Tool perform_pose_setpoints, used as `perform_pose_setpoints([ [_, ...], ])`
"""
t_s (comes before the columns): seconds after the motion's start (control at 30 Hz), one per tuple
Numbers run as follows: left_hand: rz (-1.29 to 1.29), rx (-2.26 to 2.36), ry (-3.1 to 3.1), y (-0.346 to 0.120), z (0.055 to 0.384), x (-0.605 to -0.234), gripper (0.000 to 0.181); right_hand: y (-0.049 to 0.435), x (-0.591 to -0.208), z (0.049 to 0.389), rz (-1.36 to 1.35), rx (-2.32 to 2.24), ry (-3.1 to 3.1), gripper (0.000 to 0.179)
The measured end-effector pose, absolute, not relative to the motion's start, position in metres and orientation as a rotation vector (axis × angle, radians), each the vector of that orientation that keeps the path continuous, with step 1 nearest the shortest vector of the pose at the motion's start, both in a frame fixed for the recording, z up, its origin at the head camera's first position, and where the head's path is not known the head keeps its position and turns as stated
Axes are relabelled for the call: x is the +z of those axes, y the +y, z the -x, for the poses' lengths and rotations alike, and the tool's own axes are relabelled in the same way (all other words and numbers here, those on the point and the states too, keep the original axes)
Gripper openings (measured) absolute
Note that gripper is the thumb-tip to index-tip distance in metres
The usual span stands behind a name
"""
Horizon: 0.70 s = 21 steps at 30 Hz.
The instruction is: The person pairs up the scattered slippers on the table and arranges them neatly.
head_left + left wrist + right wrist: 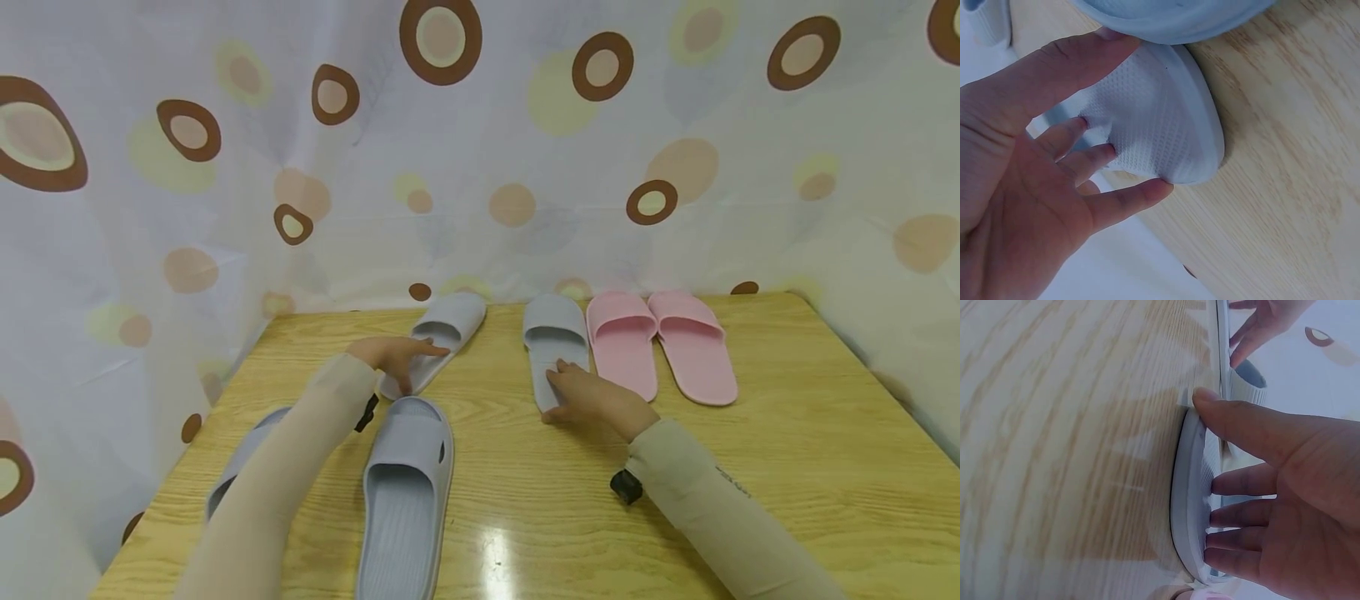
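Two light grey slippers lie on the wooden table near its back edge. My left hand (393, 358) is over the left slipper (463, 313), which is angled, heel toward me. In the left wrist view its fingertips rest on the textured heel (1179, 119), and the thumb overlaps the edge of a larger slipper's toe (1216, 22). My right hand (596, 400) reaches the right light grey slipper (553, 313). In the right wrist view its extended fingers touch the footbed, with the thumb at the heel's rim (1186, 487).
Two pink slippers (624, 358) lie beside the right light grey one. A larger blue-grey slipper (405, 446) points away from me at front centre; another (247, 450) is partly hidden by my left sleeve. A patterned curtain (480, 150) hangs behind the table.
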<state>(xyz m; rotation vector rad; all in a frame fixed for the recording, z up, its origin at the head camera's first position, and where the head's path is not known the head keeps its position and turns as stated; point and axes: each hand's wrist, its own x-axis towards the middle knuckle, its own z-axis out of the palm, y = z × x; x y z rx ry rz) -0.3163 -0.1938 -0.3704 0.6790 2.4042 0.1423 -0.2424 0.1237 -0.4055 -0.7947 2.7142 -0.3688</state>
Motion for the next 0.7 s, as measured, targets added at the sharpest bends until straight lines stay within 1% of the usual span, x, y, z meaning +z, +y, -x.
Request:
perform_pose_setpoints([
  [0.27, -0.671, 0.166, 2.407, -0.187, 0.314, -0.367, 0.094, 0.124, -0.404, 0.241, 0.784, -0.381, 2.712, 0.071],
  [0.7, -0.691, 0.124, 2.418, -0.175, 0.32, -0.374, 0.093, 0.124, -0.405, 0.243, 0.777, -0.404, 2.689, 0.072],
])
